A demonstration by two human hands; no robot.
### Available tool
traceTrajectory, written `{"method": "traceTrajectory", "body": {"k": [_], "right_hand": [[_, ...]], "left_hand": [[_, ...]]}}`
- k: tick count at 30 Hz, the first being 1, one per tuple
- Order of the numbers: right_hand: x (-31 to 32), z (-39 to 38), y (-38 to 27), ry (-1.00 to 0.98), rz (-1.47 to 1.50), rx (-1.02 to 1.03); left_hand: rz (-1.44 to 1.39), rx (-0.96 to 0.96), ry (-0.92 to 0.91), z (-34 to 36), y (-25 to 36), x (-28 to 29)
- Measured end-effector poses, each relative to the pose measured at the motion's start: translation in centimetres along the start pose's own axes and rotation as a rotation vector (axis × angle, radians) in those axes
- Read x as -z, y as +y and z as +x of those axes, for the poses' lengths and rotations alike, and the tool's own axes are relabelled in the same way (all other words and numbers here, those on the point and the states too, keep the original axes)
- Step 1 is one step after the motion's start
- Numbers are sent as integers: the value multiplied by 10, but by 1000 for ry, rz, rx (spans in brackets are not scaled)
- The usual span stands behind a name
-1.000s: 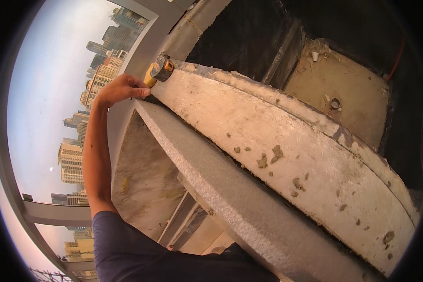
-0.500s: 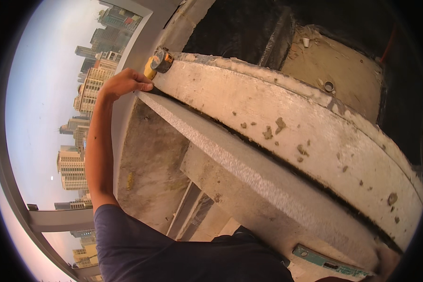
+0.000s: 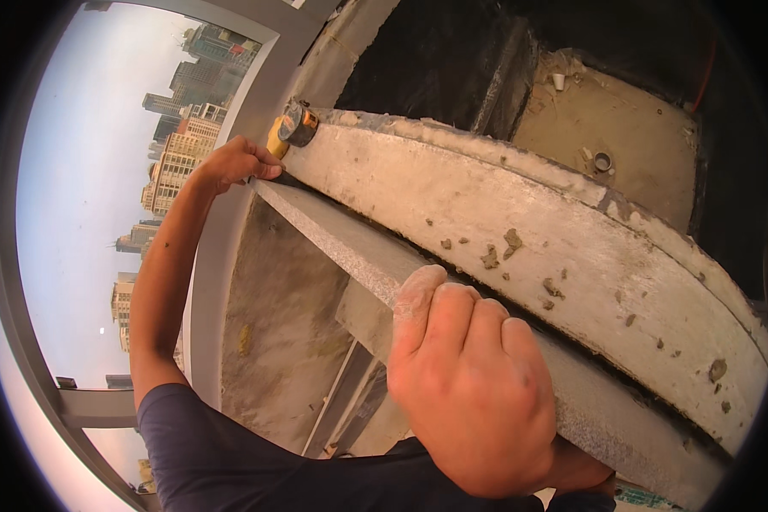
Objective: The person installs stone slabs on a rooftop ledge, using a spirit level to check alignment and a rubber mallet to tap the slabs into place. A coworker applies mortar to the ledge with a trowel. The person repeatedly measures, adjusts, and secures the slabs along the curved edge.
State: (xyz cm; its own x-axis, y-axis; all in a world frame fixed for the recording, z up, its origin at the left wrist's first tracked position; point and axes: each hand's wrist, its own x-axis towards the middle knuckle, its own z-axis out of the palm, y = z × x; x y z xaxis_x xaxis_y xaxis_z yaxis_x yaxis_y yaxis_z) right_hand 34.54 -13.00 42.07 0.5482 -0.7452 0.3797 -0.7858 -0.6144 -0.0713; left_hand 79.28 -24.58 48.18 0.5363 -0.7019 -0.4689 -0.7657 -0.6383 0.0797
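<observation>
A long grey stone slab (image 3: 341,230) with a rough, pale front edge runs from the window frame toward the lower right. At its far left end my left hand (image 3: 239,164) is closed, thumb and fingers pinched at the slab's corner. My right hand (image 3: 474,384) is a closed fist in front of the slab's middle, knuckles facing away and no object showing in it. It hides part of the slab, so I cannot tell whether it touches. A yellow thing with a dark round end and orange marks (image 3: 297,125) lies just beyond my left hand.
A concrete ledge (image 3: 452,188) with mortar lumps curves behind the slab, a dark gap between them. Beyond lies a sandy recess (image 3: 606,128) with a pipe opening (image 3: 602,161) and a white cup (image 3: 559,81). Window frame (image 3: 205,282) at left. A green level (image 3: 644,496) barely shows at lower right.
My right hand has come up from the lower right edge into the middle, closed as a fist. My left hand stays at the slab's end. The view has shifted slightly.
</observation>
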Motion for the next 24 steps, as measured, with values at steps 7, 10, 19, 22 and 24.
{"method": "traceTrajectory", "body": {"k": [7, 10, 19, 22, 24], "right_hand": [[19, 13, 20, -489, 498, -171], [3, 6, 4, 126, 53, -49], [-11, -11, -2, 144, 64, -45], [-11, -10, 0, 139, 46, -13], [-13, -11, -1, 138, 15, -10]], "left_hand": [[-9, -9, 13, 3, -6, -4], [-2, -13, 22, 1, -4, -5], [30, 3, 52, 1, 1, -6], [55, 5, 39, 4, 0, -5], [60, -4, 58, 5, -2, -4]]}}
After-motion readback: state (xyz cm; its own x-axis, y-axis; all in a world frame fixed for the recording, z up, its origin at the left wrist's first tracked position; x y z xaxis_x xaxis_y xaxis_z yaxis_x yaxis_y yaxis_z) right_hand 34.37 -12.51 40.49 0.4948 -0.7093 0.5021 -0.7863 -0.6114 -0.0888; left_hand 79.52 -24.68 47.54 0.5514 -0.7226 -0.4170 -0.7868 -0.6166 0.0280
